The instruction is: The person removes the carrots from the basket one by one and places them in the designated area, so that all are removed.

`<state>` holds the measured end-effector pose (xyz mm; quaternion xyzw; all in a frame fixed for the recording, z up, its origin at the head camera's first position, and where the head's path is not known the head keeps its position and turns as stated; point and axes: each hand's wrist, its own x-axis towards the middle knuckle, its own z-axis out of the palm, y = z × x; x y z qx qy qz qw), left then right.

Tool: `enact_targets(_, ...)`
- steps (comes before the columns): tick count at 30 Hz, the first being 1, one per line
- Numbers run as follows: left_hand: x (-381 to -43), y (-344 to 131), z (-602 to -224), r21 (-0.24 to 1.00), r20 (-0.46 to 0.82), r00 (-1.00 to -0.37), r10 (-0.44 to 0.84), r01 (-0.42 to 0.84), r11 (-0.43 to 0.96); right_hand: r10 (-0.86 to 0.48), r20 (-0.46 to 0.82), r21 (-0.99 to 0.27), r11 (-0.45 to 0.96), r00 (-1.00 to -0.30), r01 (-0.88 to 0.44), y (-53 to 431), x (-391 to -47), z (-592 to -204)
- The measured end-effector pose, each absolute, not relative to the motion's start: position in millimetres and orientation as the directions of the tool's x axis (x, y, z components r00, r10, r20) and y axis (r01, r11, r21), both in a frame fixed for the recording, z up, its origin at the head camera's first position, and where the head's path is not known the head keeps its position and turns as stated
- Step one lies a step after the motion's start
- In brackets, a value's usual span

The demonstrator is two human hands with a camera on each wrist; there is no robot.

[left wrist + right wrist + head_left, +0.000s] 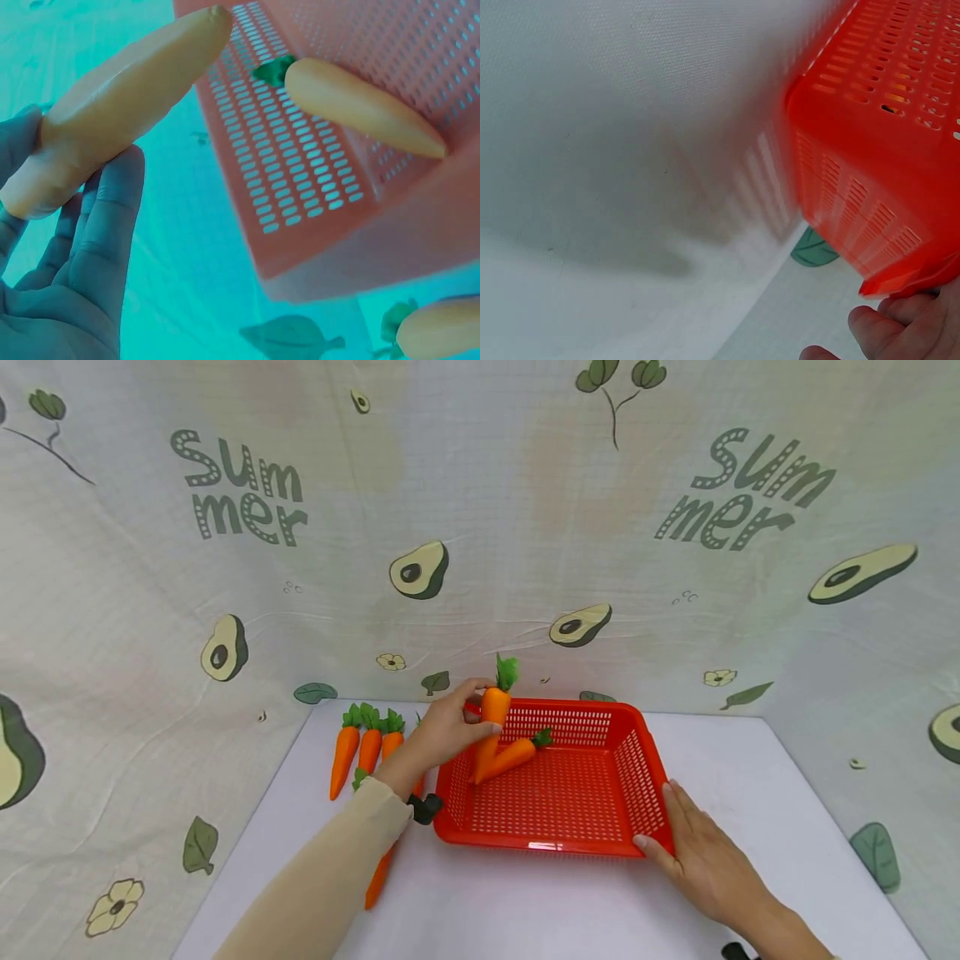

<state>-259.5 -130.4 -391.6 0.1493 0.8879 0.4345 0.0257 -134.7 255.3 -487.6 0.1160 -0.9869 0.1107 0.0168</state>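
My left hand pinches an orange carrot with green leaves just below its top, thumb on the near side. It hangs point-down above the left part of a red perforated plastic basket. A second carrot lies inside the basket, overlapped by the tip of the held one in the head view. In the left wrist view the held carrot sits between thumb and fingers. My right hand rests against the basket's right front corner, its fingers along the right side and the thumb at the front rim.
Several carrots lie on the white table left of the basket, partly hidden behind my left forearm. One carrot is nearer the front. A cloth printed with avocados hangs behind the table and at its sides.
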Motion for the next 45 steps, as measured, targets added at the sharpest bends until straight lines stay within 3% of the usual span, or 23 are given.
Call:
enact_targets(17,-241,-221,-397,0.893,-0.051,-0.967,0.249,0.067,0.444,-0.228,0.045,-0.221,0.947,-0.973,-0.232,256,-136,-488)
enact_targets(28,-219,-302,-418,0.844,-0.114,-0.982,0.149,-0.017,0.536,-0.223,0.032,-0.221,0.949,-0.974,-0.224,256,-138,-488)
enact_targets(45,-182,-363,-475,0.779,-0.361,-0.932,0.032,-0.282,0.561,-0.232,0.037,-0.220,0.947,-0.972,-0.235,256,-139,-488)
